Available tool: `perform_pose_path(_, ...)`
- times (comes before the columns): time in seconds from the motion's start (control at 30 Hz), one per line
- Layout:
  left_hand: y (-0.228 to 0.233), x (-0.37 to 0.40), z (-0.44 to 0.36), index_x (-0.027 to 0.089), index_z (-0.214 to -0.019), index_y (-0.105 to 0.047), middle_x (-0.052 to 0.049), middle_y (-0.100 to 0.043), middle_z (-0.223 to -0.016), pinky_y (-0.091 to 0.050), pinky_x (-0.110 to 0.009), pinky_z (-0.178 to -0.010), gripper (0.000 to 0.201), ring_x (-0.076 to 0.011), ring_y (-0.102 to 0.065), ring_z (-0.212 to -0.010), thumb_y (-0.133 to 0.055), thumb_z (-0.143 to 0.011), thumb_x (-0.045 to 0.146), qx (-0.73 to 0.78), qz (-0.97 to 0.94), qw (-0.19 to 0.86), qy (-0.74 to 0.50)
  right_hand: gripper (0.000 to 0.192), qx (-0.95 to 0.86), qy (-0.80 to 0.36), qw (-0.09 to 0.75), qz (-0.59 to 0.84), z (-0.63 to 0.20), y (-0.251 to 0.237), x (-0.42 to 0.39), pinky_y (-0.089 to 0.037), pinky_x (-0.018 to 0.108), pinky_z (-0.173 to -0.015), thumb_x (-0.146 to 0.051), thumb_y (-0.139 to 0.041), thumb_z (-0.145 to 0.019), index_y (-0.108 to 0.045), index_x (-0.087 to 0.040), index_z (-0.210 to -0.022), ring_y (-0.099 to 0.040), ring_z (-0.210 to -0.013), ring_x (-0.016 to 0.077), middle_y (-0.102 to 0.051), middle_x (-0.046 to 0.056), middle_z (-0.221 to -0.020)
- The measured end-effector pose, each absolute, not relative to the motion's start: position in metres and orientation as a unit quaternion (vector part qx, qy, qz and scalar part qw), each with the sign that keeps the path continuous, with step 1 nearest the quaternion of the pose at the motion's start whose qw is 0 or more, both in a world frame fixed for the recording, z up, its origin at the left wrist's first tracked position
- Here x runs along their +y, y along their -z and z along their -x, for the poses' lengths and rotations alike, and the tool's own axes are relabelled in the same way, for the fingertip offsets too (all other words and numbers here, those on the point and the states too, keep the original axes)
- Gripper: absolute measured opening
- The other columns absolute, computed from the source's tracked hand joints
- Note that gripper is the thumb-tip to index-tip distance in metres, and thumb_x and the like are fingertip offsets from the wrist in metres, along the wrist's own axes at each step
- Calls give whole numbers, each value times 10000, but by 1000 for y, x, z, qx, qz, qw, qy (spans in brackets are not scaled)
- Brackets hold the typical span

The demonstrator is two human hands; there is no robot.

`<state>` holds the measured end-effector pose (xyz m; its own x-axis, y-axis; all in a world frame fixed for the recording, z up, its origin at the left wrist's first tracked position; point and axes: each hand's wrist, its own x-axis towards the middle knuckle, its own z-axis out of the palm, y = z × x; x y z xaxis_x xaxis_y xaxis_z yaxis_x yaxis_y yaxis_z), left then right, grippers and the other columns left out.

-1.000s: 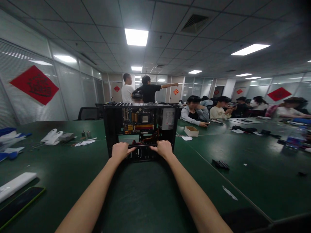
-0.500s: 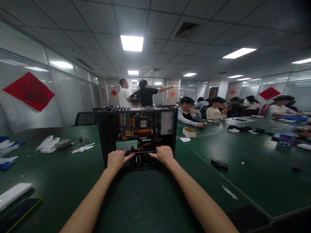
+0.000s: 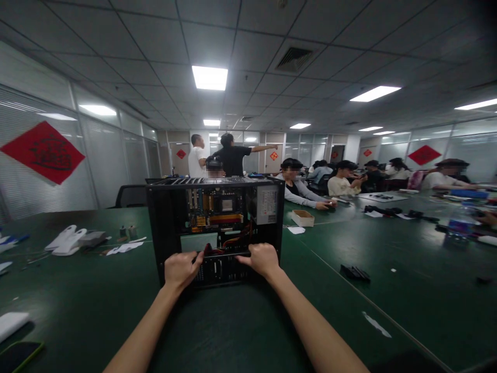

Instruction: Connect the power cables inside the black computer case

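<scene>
An open black computer case [image 3: 166,228] stands on the green table [image 3: 97,305] straight ahead, its side off, with the motherboard [image 3: 212,207] and a grey power supply [image 3: 267,204] showing inside. My left hand [image 3: 180,269] and my right hand [image 3: 264,259] both grip a black bar across the lower front of the case, fingers curled over it. Red and orange cables hang just behind the bar.
White plastic parts and small bottles [image 3: 68,241] lie at the left. A phone [image 3: 17,355] sits at the near left edge. A small black part [image 3: 353,272] and a cardboard box [image 3: 303,217] lie to the right. Several people sit at the far right; two stand behind.
The case and both hands sit lower and slightly left in view than before, and the case looks nearer. My grip on the bar is unchanged.
</scene>
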<state>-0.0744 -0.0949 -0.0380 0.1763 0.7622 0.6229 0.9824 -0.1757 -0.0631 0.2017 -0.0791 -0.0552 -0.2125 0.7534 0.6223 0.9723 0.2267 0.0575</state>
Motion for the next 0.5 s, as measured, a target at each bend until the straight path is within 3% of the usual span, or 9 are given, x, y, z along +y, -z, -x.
perform_pose_path(0.3,42,-98,75,230,-646,-734,-41,-755,-728,-341,-295,-589,547,-227,-661,-635,-352,-957,468,-554,716,312,287,624,-736,254,308,547,-205,71,-67,-343,280,-598,-752,-535,-778,-682,-162,-636,-653,-621,204,-695,87,-641)
perform_pose_path(0.5,45,-92,80,226,-649,-744,-42,-748,-692,-332,-279,-557,509,-211,-645,-592,-403,-939,466,-522,704,361,318,662,-740,244,293,554,-204,68,-65,-350,288,-599,-793,-515,-752,-688,-164,-645,-659,-638,211,-702,87,-661)
